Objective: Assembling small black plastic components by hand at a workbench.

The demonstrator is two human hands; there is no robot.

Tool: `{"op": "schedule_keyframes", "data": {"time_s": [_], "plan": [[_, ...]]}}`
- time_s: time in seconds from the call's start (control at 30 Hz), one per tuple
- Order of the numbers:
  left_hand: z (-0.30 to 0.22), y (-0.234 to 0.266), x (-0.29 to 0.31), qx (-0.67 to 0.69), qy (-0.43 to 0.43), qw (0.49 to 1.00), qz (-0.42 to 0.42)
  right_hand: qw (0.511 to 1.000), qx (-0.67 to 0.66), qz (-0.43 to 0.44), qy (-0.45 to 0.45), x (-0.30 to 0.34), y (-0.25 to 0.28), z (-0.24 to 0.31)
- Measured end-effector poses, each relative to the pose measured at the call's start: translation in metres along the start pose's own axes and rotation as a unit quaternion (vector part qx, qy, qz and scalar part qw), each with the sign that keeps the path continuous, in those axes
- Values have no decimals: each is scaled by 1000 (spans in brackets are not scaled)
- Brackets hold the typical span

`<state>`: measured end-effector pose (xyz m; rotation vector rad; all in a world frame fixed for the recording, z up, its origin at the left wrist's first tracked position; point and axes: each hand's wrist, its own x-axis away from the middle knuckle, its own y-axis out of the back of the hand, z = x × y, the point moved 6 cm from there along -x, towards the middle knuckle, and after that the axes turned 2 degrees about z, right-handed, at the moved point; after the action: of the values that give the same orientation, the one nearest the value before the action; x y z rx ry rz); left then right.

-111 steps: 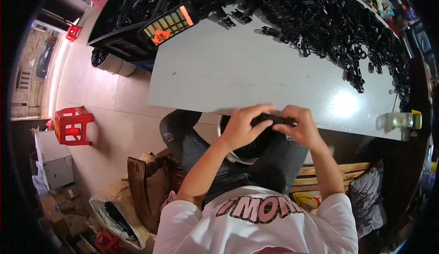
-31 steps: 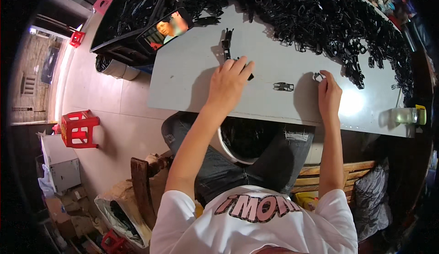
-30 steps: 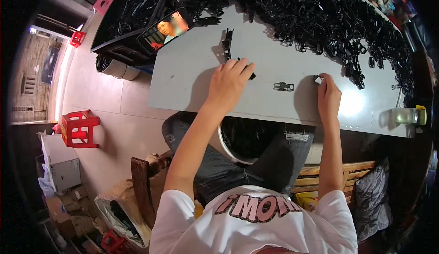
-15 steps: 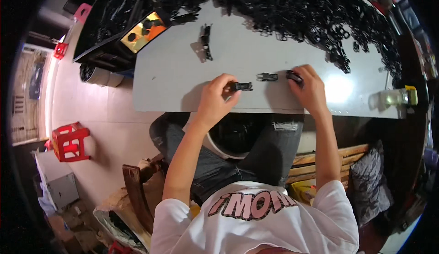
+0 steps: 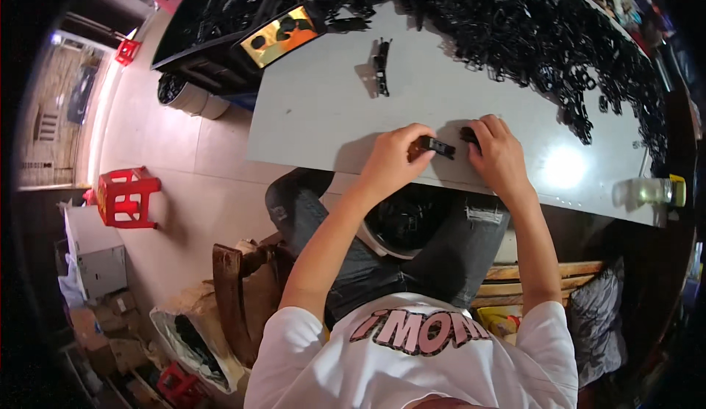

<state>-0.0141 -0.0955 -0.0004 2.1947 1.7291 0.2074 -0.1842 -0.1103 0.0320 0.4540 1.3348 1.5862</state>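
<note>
My left hand [image 5: 398, 160] is closed, thumb and fingers pinching a small black plastic buckle part [image 5: 440, 147] that points to the right, just above the table's near edge. Close by on the right, my right hand [image 5: 500, 153] curls its fingers around another black buckle part [image 5: 468, 136], mostly hidden under the fingertips. A narrow gap separates the two parts. Farther back on the grey table [image 5: 316, 126] lies a row of black plastic pieces [image 5: 382, 68], joined or lined up end to end; I cannot tell which.
A large heap of black plastic parts [image 5: 515, 34] covers the far side and right of the table. A phone [image 5: 279, 36] with a lit screen leans at the back left. A clear container with a yellow lid [image 5: 658, 190] sits at the right edge. A black-filled tub [image 5: 404, 221] stands between my knees.
The view has shifted, and my hands have drawn closer together. The loose buckle part that lay between them no longer shows separately on the table.
</note>
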Motion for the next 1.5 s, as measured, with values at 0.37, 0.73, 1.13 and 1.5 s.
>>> {"op": "schedule_keyframes", "data": {"time_s": [0.37, 0.73, 1.13, 1.5], "plan": [[7, -5, -1, 49, 26, 998, 5, 974, -214, 41, -54, -9, -5, 18], [8, -7, 0, 60, 28, 998, 5, 990, -123, 71, 7, -9, -2, 33], [2, -10, 4, 192, 13, 981, 10, 938, -311, 88, -124, 5, -19, 8], [18, 34, 0, 179, 31, 976, -116, 945, -247, -108, -188, -27, 2, -78]]}}
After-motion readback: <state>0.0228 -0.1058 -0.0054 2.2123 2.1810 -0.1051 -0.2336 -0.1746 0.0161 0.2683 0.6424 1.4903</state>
